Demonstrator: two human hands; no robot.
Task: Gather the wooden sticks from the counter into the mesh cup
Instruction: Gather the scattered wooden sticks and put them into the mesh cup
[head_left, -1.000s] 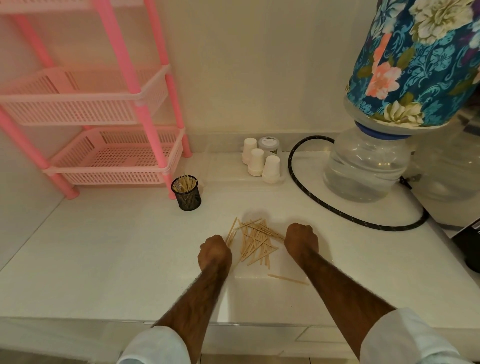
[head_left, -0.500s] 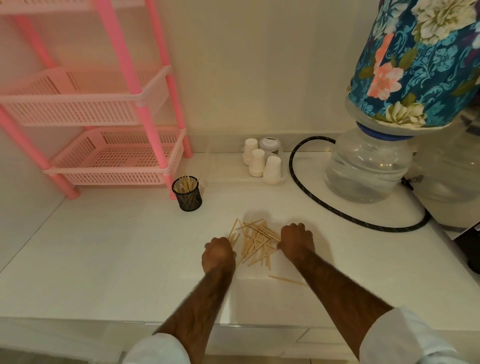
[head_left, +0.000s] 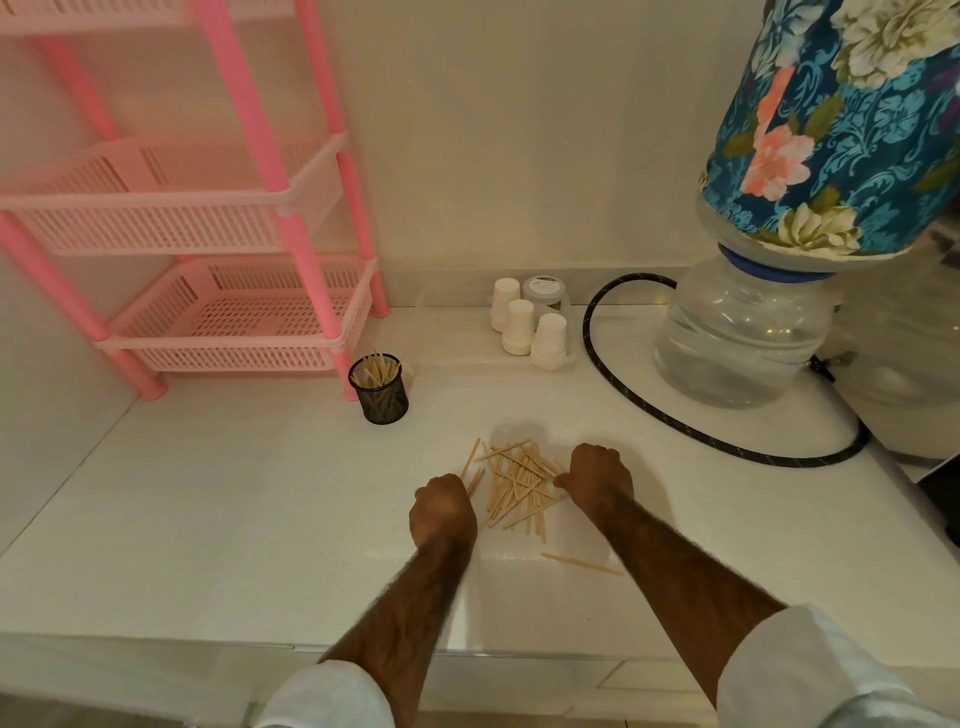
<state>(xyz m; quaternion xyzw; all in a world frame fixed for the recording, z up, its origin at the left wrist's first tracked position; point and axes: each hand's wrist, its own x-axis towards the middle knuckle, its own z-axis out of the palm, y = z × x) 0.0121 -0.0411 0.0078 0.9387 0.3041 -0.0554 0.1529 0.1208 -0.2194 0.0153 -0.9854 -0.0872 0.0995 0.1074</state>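
Sticks (head_left: 517, 488) piled at lower centre on worktop (head_left: 234, 519), between left hand (head_left: 444, 506) and right hand (head_left: 597, 473), both curled, grip hidden. Mesh cup (head_left: 382, 397) up-left of pile, well apart, holding more sticks. Jar lid label (head_left: 545, 288) unreadable.

sticks (head_left: 517, 488) before mesh cup (head_left: 380, 395)

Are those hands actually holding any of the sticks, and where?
Cannot be told. The left hand and right hand sit curled at either side of the stick pile, fingers hidden beneath, so any grip is out of sight.
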